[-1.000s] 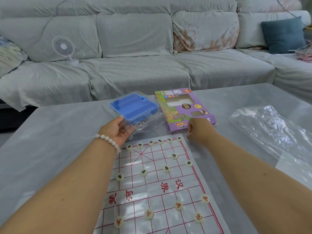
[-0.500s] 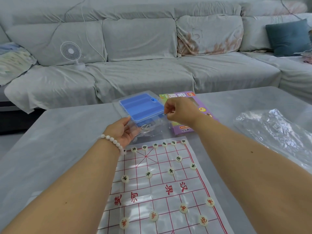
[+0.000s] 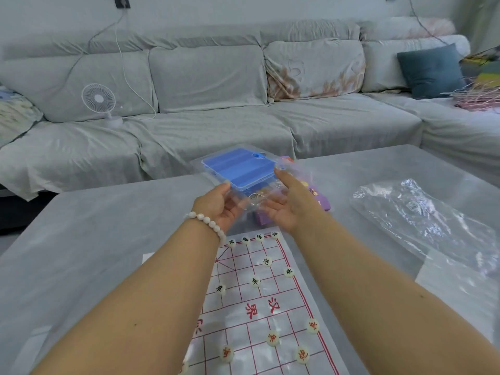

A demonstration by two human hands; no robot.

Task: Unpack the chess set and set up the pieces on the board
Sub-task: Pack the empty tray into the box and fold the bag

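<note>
A clear plastic case with a blue insert (image 3: 238,166) is lifted a little above the grey table, beyond the board. My left hand (image 3: 217,205) grips its near left edge, thumb on top. My right hand (image 3: 284,204) lies against its right side with the palm turned inward and the fingers straight. The paper chess board (image 3: 270,309) with red lines lies flat in front of me. Several round white pieces (image 3: 255,281) stand on it, black-lettered at the far end and red-lettered (image 3: 272,338) near me. The purple box (image 3: 322,203) is mostly hidden behind my right hand.
A crumpled clear plastic bag (image 3: 422,220) lies on the table (image 3: 94,253) at the right. Behind the table is a grey sofa (image 3: 211,125) with a small white fan (image 3: 98,100) and a blue cushion (image 3: 430,70).
My right hand left the purple box and came over to the right side of the plastic case. Both hands have raised the case off the table.
</note>
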